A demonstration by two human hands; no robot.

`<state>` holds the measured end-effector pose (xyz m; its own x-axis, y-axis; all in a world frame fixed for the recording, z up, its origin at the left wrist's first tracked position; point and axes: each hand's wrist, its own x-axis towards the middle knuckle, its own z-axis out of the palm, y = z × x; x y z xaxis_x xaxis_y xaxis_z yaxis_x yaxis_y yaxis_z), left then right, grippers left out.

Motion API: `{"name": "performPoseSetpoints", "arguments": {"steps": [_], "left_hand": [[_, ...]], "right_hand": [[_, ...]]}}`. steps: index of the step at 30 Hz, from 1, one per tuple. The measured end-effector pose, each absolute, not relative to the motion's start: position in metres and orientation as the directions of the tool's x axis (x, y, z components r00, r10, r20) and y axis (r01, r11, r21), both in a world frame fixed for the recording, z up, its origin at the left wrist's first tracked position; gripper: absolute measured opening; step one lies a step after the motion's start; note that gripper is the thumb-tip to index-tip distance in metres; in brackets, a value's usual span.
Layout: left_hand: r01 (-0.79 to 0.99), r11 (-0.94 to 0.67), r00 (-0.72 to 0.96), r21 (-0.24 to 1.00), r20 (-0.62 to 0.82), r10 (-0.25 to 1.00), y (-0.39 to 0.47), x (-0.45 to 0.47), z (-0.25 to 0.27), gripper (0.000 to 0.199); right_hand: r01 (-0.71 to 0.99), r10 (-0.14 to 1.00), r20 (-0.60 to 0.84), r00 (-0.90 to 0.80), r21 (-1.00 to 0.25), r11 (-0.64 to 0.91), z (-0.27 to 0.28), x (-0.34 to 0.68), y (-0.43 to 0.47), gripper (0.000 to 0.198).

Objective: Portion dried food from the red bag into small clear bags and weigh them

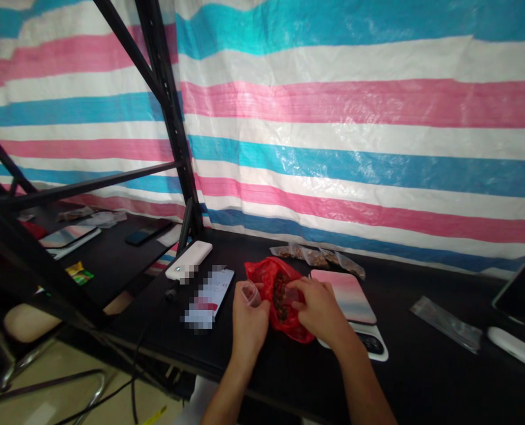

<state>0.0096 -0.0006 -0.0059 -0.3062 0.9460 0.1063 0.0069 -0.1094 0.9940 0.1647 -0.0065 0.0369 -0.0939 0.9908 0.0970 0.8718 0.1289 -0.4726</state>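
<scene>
A red plastic bag (258, 273) stands open on the black table, full of small reddish-brown dried bits (281, 295). At its left side my left hand (250, 321) is closed round a small clear plastic bag (250, 294), whose mouth faces up. My right hand (318, 307) reaches over the bag's right side, its fingers pinched on a small clear plastic piece (292, 295) above the bits. What kind of piece it is cannot be made out. Partly behind my right forearm lies a white kitchen scale (380, 351) with a pink-and-blue top (346, 292).
Several filled clear bags (315, 258) lie behind the scale. Flat empty bags (446, 324), a white case (515, 347) and a dark-screened device (523, 295) are at right. A phone (220, 289) and white power bank (191, 258) lie left, near a black metal post (173, 124).
</scene>
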Motion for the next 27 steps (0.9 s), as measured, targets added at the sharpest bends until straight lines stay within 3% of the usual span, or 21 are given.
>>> {"name": "performPoseSetpoints", "arguments": {"steps": [3, 12, 20, 27], "left_hand": [[-0.004, -0.104, -0.314, 0.995, 0.097, 0.945, -0.001, 0.009, -0.005, 0.026], [-0.198, -0.074, -0.312, 0.977, 0.009, 0.950, 0.001, 0.008, -0.005, 0.021], [-0.087, -0.177, -0.286, 0.980, 0.146, 0.947, 0.011, 0.010, -0.015, 0.035], [-0.086, -0.112, -0.221, 0.990, 0.091, 0.971, 0.015, 0.007, -0.016, 0.032]], "right_hand": [[0.874, 0.979, 0.181, -0.095, -0.457, 0.169, 0.037, 0.161, -0.006, 0.040], [0.901, 0.975, 0.188, -0.115, -0.395, 0.182, 0.037, 0.145, -0.008, 0.045], [0.909, 0.979, 0.162, -0.120, -0.378, 0.174, 0.037, 0.135, -0.009, 0.038], [0.910, 0.976, 0.207, -0.073, -0.386, 0.150, 0.031, 0.136, -0.005, 0.042]]}}
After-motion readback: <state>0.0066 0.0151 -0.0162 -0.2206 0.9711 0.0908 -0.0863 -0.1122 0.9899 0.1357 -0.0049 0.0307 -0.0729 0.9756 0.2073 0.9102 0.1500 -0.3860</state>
